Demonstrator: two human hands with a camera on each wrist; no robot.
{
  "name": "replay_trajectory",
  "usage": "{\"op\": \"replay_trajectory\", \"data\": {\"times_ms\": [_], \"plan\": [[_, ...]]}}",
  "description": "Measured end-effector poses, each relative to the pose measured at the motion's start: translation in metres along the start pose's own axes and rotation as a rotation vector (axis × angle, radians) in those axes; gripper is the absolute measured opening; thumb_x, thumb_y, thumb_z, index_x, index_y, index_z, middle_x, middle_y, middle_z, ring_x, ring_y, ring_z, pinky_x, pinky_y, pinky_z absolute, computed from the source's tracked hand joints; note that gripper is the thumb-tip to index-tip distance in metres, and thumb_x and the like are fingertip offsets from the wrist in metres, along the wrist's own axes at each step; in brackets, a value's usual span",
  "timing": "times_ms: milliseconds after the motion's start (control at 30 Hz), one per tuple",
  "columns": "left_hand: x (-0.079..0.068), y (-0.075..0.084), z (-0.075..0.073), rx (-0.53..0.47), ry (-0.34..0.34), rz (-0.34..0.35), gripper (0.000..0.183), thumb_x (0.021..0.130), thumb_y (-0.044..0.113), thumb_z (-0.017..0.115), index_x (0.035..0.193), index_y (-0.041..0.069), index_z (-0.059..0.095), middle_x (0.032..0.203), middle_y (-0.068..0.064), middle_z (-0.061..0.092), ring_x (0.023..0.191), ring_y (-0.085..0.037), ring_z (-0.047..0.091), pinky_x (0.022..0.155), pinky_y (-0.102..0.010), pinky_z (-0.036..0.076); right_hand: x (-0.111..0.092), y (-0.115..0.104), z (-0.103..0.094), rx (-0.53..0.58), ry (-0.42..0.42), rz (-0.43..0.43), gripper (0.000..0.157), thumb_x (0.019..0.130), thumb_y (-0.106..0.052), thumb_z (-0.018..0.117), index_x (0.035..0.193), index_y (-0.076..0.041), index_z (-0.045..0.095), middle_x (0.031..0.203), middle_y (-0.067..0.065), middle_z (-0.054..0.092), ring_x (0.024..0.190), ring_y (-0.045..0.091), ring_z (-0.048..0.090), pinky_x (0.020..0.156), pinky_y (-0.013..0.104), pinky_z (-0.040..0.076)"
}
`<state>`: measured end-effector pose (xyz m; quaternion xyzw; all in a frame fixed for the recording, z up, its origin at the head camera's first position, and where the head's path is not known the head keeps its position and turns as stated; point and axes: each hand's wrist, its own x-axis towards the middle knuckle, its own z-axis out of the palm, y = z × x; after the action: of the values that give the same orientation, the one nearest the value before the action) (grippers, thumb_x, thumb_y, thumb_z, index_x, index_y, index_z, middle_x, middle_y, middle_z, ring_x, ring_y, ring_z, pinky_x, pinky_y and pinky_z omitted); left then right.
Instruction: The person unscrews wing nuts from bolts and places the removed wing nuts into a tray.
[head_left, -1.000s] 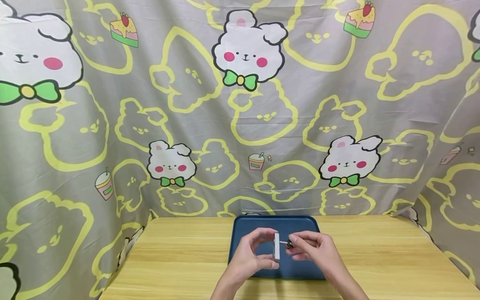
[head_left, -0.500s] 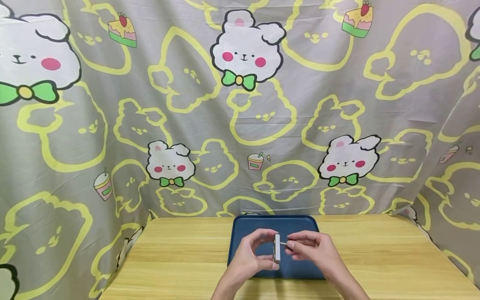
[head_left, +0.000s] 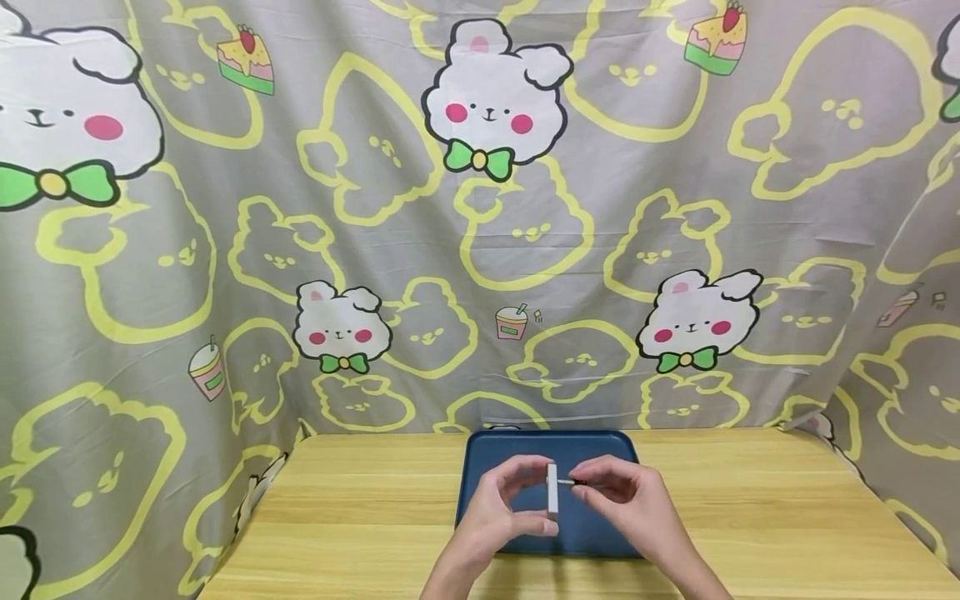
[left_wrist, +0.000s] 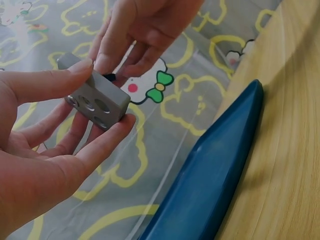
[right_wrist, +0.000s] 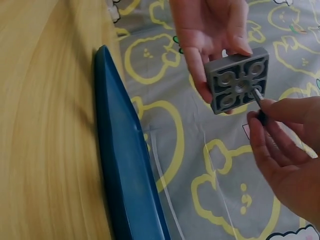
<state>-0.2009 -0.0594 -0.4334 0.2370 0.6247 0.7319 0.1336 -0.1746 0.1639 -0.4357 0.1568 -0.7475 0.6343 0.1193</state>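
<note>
My left hand (head_left: pixel 495 510) holds a small grey square plate (head_left: pixel 552 493) on edge, with the thumb and fingers at its opposite edges. Round holes show on the side of the plate (left_wrist: pixel 95 102) seen in the left wrist view. Its other side has recesses and ribs around raised rings, as the right wrist view shows. My right hand (head_left: pixel 637 493) pinches the black head of a thin metal screw (right_wrist: pixel 257 95) between thumb and fingertips. The screw's shank points straight into the ribbed side, its tip at the plate near one corner ring; the fingers partly cover the head.
Below both hands a dark blue tray (head_left: pixel 555 446) lies on the light wooden table (head_left: pixel 360 500). A grey patterned curtain (head_left: pixel 420 250) hangs behind the table and at both sides.
My right fingers and thumb have shifted around the screw's black head, closing over it and then spreading so it shows again. The left hand and plate have hardly moved.
</note>
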Motion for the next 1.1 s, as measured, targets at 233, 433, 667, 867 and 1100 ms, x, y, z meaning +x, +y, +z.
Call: {"op": "replay_trajectory", "data": {"times_ms": [233, 433, 667, 867, 1100], "plan": [[0.001, 0.0, -0.003, -0.06, -0.013, -0.01, 0.06, 0.079, -0.006, 0.083, 0.135, 0.001, 0.061, 0.137, -0.014, 0.059, 0.127, -0.032, 0.056, 0.096, -0.039, 0.058, 0.001, 0.007, 0.006, -0.176, 0.062, -0.424, 0.033, 0.08, 0.012, 0.081, 0.099, -0.015, 0.077, 0.102, 0.005, 0.074, 0.093, 0.017, 0.072, 0.078, 0.025, 0.062], [0.001, 0.001, -0.004, -0.082, 0.0, -0.029, 0.061, 0.079, -0.007, 0.082, 0.135, 0.001, 0.061, 0.139, -0.014, 0.057, 0.125, -0.031, 0.055, 0.093, -0.036, 0.059, 0.004, 0.011, 0.007, -0.307, 0.11, -0.691, 0.01, 0.094, -0.015, 0.075, 0.103, -0.02, 0.076, 0.105, 0.003, 0.074, 0.093, 0.017, 0.071, 0.085, 0.016, 0.057], [0.0, 0.001, -0.005, -0.075, 0.012, -0.034, 0.061, 0.079, -0.007, 0.082, 0.136, 0.001, 0.06, 0.138, -0.012, 0.058, 0.126, -0.031, 0.055, 0.094, -0.036, 0.058, 0.003, 0.01, 0.008, -0.315, 0.114, -0.67, 0.018, 0.089, -0.01, 0.081, 0.105, -0.014, 0.076, 0.107, 0.006, 0.074, 0.097, 0.017, 0.071, 0.089, 0.016, 0.055], [0.0, 0.001, -0.005, -0.056, 0.033, -0.016, 0.062, 0.077, -0.009, 0.083, 0.134, 0.001, 0.062, 0.14, -0.014, 0.058, 0.127, -0.03, 0.056, 0.096, -0.035, 0.057, 0.0, 0.001, 0.007, -0.236, 0.147, -0.499, 0.037, 0.078, 0.012, 0.082, 0.107, -0.01, 0.076, 0.106, 0.007, 0.074, 0.095, 0.018, 0.072, 0.085, 0.02, 0.058], [-0.001, 0.003, -0.001, -0.02, 0.013, 0.009, 0.06, 0.077, -0.013, 0.08, 0.133, 0.001, 0.063, 0.136, -0.016, 0.059, 0.125, -0.028, 0.055, 0.093, -0.044, 0.059, 0.001, -0.007, 0.004, -0.024, 0.162, 0.086, 0.017, 0.096, -0.018, 0.073, 0.107, -0.005, 0.075, 0.097, 0.007, 0.075, 0.082, 0.02, 0.075, 0.072, 0.032, 0.064]]}}
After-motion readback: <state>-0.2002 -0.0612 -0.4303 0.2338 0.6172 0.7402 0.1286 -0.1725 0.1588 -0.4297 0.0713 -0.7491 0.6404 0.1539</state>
